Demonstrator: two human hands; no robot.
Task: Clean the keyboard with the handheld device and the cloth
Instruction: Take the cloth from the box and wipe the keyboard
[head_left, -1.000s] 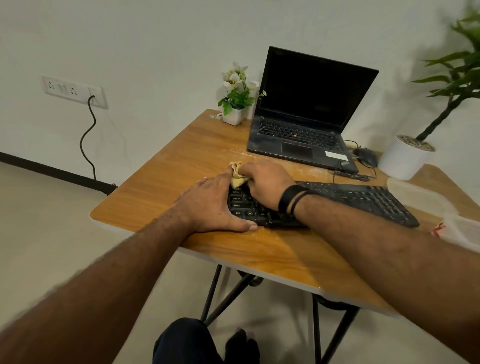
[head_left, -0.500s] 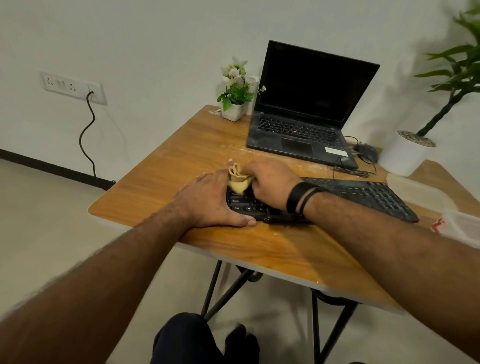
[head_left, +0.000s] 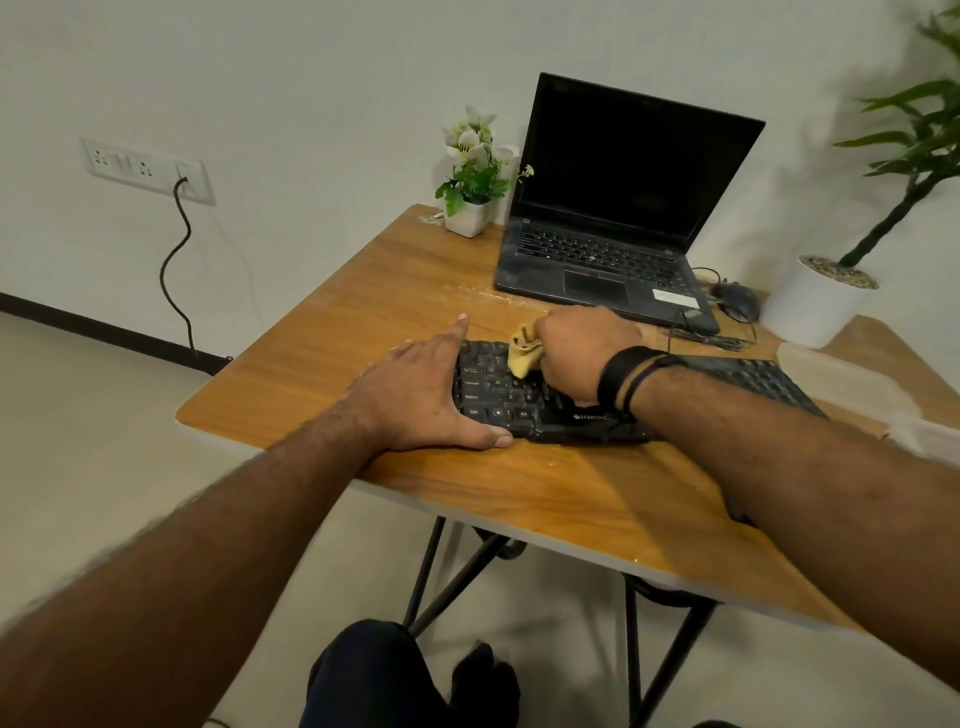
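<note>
A black keyboard (head_left: 519, 400) lies across the wooden table (head_left: 571, 488), its middle hidden under my right wrist. My right hand (head_left: 579, 353) grips a bunched tan cloth (head_left: 523, 354) and presses it onto the keys near the keyboard's left part. My left hand (head_left: 423, 395) lies flat against the keyboard's left end, fingers straight along the side and thumb along the front edge, holding it steady. No handheld device is visible.
An open black laptop (head_left: 613, 249) stands behind the keyboard, with a small flower pot (head_left: 470, 218) to its left. A mouse (head_left: 737, 301) and cable lie at the right, beside a white plant pot (head_left: 815, 301). Plastic packaging (head_left: 924, 431) sits at the table's right edge.
My right hand has slid the cloth a little to the right along the keys, uncovering the left columns. My left hand stays at the keyboard's left end. The view shifted slightly.
</note>
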